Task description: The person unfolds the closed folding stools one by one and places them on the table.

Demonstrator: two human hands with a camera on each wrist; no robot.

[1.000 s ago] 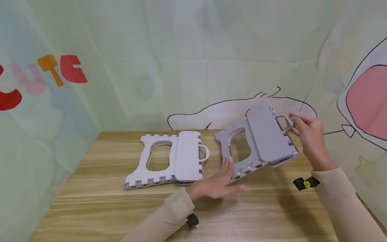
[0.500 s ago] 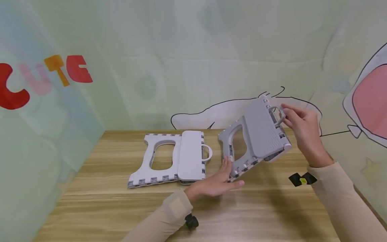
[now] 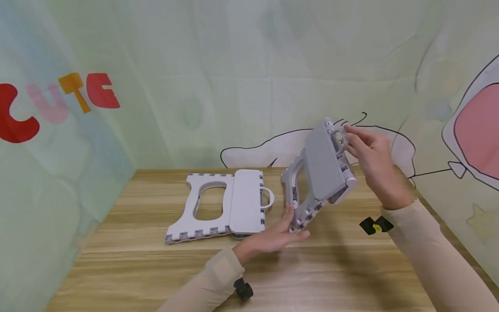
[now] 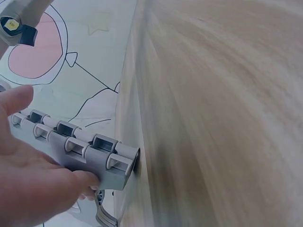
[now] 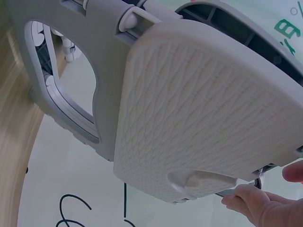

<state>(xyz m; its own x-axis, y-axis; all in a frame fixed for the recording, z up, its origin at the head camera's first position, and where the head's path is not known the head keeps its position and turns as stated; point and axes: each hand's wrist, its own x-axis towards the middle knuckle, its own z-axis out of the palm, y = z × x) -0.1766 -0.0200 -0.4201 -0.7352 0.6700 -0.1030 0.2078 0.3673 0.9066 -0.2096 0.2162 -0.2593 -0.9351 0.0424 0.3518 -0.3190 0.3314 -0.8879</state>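
A grey folding stool [image 3: 323,162], folded flat, is tilted up over the worktop [image 3: 296,277], its lower end close to the wood. At its 2 o'clock, the right hand [image 3: 370,162] pinches the stool's carry handle [image 3: 342,149] between thumb and fingers. At its 7 o'clock, the left hand [image 3: 273,237] has its fingers fairly straight against the stool's lower end, thumb spread apart. Towards 9 o'clock from the grey stool, a white folding stool [image 3: 247,201] lies flat on the worktop, its handle loop pointing to 3 o'clock.
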